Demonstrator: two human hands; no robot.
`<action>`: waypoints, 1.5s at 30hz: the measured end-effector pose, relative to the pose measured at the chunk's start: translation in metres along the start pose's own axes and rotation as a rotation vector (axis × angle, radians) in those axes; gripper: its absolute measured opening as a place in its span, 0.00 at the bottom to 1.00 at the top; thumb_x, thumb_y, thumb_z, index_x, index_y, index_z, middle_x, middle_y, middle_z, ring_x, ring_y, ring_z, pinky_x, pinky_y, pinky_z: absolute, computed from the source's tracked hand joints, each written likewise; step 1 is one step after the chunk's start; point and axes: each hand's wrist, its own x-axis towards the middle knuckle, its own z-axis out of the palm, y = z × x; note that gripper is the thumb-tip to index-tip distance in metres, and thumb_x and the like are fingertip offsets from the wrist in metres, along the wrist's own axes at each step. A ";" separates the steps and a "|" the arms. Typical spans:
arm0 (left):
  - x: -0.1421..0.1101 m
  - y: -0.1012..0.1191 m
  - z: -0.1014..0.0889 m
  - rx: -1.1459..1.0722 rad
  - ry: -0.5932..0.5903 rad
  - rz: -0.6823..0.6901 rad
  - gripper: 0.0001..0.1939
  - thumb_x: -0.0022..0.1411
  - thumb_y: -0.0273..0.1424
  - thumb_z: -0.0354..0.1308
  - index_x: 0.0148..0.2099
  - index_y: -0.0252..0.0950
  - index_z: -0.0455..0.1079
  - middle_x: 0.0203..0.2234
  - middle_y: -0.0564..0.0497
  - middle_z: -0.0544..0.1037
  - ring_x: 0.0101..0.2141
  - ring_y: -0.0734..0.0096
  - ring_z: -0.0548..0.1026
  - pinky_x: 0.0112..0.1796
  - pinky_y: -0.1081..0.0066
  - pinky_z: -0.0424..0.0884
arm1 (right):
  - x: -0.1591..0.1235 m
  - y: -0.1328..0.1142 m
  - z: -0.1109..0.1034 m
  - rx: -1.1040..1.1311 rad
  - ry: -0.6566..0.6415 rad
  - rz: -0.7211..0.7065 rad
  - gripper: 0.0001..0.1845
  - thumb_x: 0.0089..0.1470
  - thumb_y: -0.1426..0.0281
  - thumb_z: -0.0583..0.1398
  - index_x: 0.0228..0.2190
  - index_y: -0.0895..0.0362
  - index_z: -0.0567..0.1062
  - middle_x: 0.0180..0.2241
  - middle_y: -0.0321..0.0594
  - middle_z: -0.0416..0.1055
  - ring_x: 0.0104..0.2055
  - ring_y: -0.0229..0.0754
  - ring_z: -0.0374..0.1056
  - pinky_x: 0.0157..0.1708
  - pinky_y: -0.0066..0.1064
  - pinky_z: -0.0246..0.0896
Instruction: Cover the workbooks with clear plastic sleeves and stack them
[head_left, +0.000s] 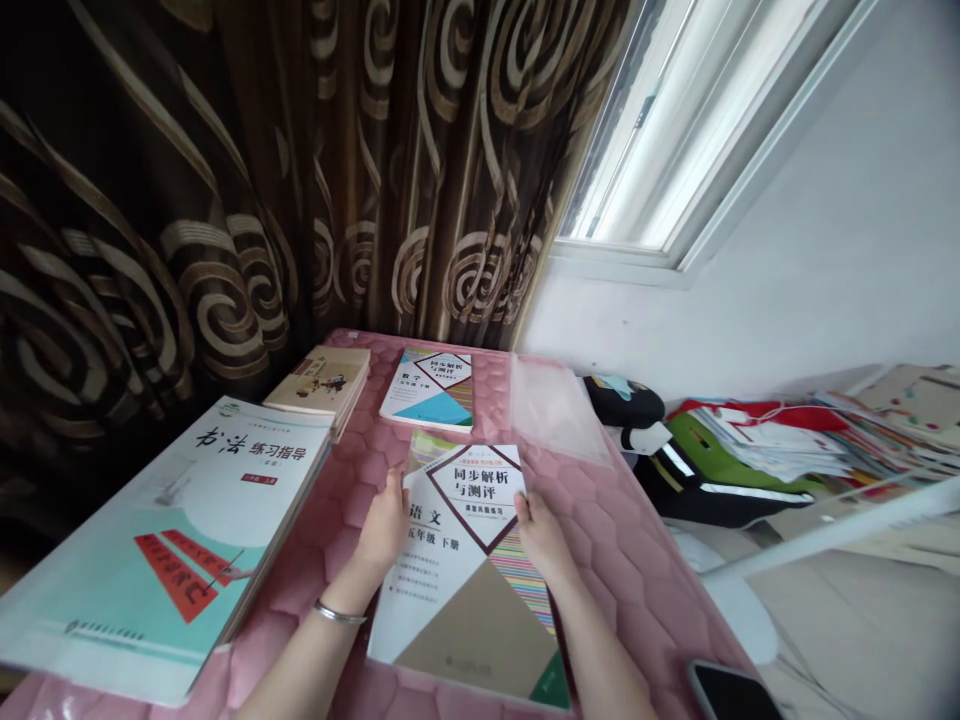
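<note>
Both my hands grip a white workbook (472, 590) with a brown diamond outline and Chinese characters on its cover. My left hand (386, 520) closes on its left edge, a silver bangle on the wrist; my right hand (541, 530) closes on the right edge. The thumbs lie on the cover, and the other fingers are mostly hidden beneath. Just beyond lies a similar workbook with a blue corner (429, 388). To the left rests a large green-and-white calligraphy book (176, 560) on a pile, and behind it a stack of tan books (321, 380).
A pink quilted cover (622, 560) lies under the books, with a translucent plastic sheet (551, 405) at its far right. A phone (731, 692) sits at the near right edge. Beyond are a green-and-black bag (705, 470), piled papers (780, 440) and a patterned curtain (420, 200).
</note>
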 end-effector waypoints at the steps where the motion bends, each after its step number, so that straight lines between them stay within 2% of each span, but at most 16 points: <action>1: 0.000 0.000 0.000 0.018 -0.003 -0.008 0.21 0.66 0.24 0.42 0.60 0.30 0.53 0.42 0.35 0.79 0.41 0.57 0.79 0.39 0.64 0.71 | 0.000 -0.001 0.002 -0.042 -0.017 0.017 0.19 0.61 0.62 0.45 0.39 0.59 0.71 0.40 0.49 0.76 0.44 0.46 0.73 0.38 0.29 0.62; 4: -0.002 0.001 -0.001 0.040 0.002 -0.017 0.22 0.65 0.23 0.43 0.61 0.29 0.52 0.41 0.35 0.79 0.42 0.59 0.78 0.39 0.66 0.71 | -0.002 -0.005 0.003 -0.163 -0.040 0.054 0.19 0.63 0.64 0.45 0.43 0.60 0.70 0.42 0.50 0.75 0.46 0.46 0.72 0.39 0.30 0.61; 9: -0.004 0.006 -0.002 0.118 -0.002 -0.003 0.22 0.66 0.25 0.43 0.61 0.28 0.51 0.35 0.40 0.80 0.35 0.63 0.79 0.36 0.69 0.70 | -0.009 -0.010 -0.004 -0.287 0.013 0.061 0.20 0.64 0.64 0.44 0.52 0.59 0.64 0.40 0.47 0.77 0.42 0.46 0.74 0.33 0.30 0.60; 11: -0.006 0.008 -0.001 0.265 0.002 -0.001 0.20 0.67 0.25 0.42 0.60 0.28 0.54 0.35 0.40 0.80 0.35 0.63 0.79 0.39 0.67 0.70 | -0.011 -0.010 -0.006 -0.332 0.008 0.050 0.22 0.64 0.64 0.44 0.57 0.56 0.61 0.41 0.46 0.77 0.41 0.46 0.74 0.33 0.30 0.60; 14: -0.008 0.009 0.002 0.551 0.017 0.020 0.21 0.66 0.22 0.40 0.59 0.26 0.59 0.33 0.40 0.80 0.36 0.61 0.79 0.44 0.60 0.68 | -0.012 -0.009 -0.005 -0.379 -0.030 0.003 0.24 0.65 0.64 0.43 0.58 0.51 0.62 0.47 0.45 0.75 0.46 0.46 0.72 0.36 0.31 0.61; 18: -0.010 0.008 0.005 0.737 0.024 0.081 0.25 0.62 0.17 0.39 0.60 0.23 0.60 0.31 0.39 0.78 0.34 0.59 0.78 0.43 0.58 0.68 | -0.013 -0.010 -0.005 -0.408 -0.056 -0.043 0.24 0.65 0.65 0.42 0.58 0.50 0.64 0.52 0.43 0.72 0.50 0.46 0.70 0.40 0.32 0.62; 24: -0.013 0.012 0.004 0.814 0.032 0.099 0.26 0.61 0.16 0.41 0.60 0.23 0.62 0.31 0.38 0.77 0.33 0.59 0.78 0.40 0.59 0.69 | -0.016 -0.014 -0.010 -0.489 -0.082 -0.033 0.24 0.65 0.64 0.43 0.58 0.48 0.65 0.50 0.42 0.73 0.45 0.45 0.72 0.36 0.31 0.62; 29: -0.011 0.013 0.001 0.774 0.004 0.095 0.25 0.60 0.17 0.42 0.60 0.21 0.62 0.30 0.36 0.77 0.33 0.56 0.78 0.39 0.58 0.70 | -0.014 -0.006 -0.007 -0.527 -0.012 -0.110 0.22 0.64 0.63 0.46 0.56 0.48 0.67 0.50 0.44 0.70 0.43 0.43 0.72 0.34 0.29 0.62; 33: -0.015 0.012 0.002 0.746 0.039 0.067 0.26 0.61 0.19 0.41 0.60 0.22 0.62 0.32 0.34 0.77 0.33 0.56 0.77 0.40 0.55 0.70 | -0.010 0.002 0.001 -0.602 0.016 -0.177 0.24 0.64 0.65 0.45 0.59 0.47 0.63 0.47 0.46 0.68 0.41 0.41 0.72 0.36 0.29 0.62; 35: -0.020 0.016 0.011 0.773 0.099 0.054 0.27 0.61 0.19 0.41 0.62 0.26 0.61 0.42 0.31 0.76 0.41 0.53 0.76 0.44 0.52 0.68 | -0.009 0.004 0.004 -0.648 0.011 -0.199 0.25 0.65 0.66 0.44 0.61 0.47 0.61 0.46 0.47 0.68 0.41 0.42 0.72 0.36 0.29 0.62; 37: -0.024 0.026 0.029 0.784 0.116 0.086 0.28 0.61 0.19 0.41 0.63 0.31 0.60 0.54 0.32 0.69 0.52 0.48 0.69 0.51 0.47 0.63 | -0.009 0.005 0.004 -0.682 0.005 -0.214 0.25 0.65 0.66 0.44 0.61 0.48 0.61 0.47 0.48 0.68 0.42 0.43 0.71 0.37 0.30 0.62; 39: -0.024 0.042 0.053 0.750 0.008 0.171 0.30 0.61 0.20 0.42 0.64 0.37 0.59 0.62 0.39 0.62 0.61 0.49 0.60 0.58 0.45 0.54 | -0.009 0.005 0.004 -0.700 0.000 -0.228 0.25 0.65 0.66 0.44 0.61 0.49 0.60 0.48 0.49 0.67 0.43 0.44 0.71 0.38 0.30 0.62; 41: -0.017 0.060 0.077 0.673 -0.181 0.261 0.31 0.62 0.21 0.41 0.66 0.40 0.56 0.65 0.45 0.57 0.63 0.54 0.55 0.59 0.49 0.54 | -0.009 0.005 0.004 -0.710 -0.013 -0.234 0.25 0.65 0.67 0.44 0.61 0.49 0.60 0.49 0.50 0.67 0.44 0.44 0.71 0.38 0.30 0.62; 42: -0.012 0.068 0.087 0.623 -0.232 0.330 0.30 0.63 0.24 0.41 0.67 0.38 0.53 0.66 0.45 0.53 0.65 0.55 0.52 0.60 0.51 0.53 | -0.009 0.005 0.005 -0.715 -0.019 -0.235 0.25 0.64 0.68 0.44 0.61 0.50 0.60 0.50 0.50 0.67 0.43 0.44 0.71 0.38 0.29 0.62; 45: 0.007 0.080 0.100 0.531 -0.255 0.392 0.30 0.66 0.31 0.40 0.69 0.31 0.47 0.67 0.43 0.47 0.66 0.57 0.45 0.63 0.54 0.47 | -0.010 0.006 0.006 -0.730 -0.016 -0.237 0.25 0.64 0.69 0.45 0.61 0.51 0.61 0.50 0.51 0.67 0.43 0.43 0.72 0.38 0.28 0.62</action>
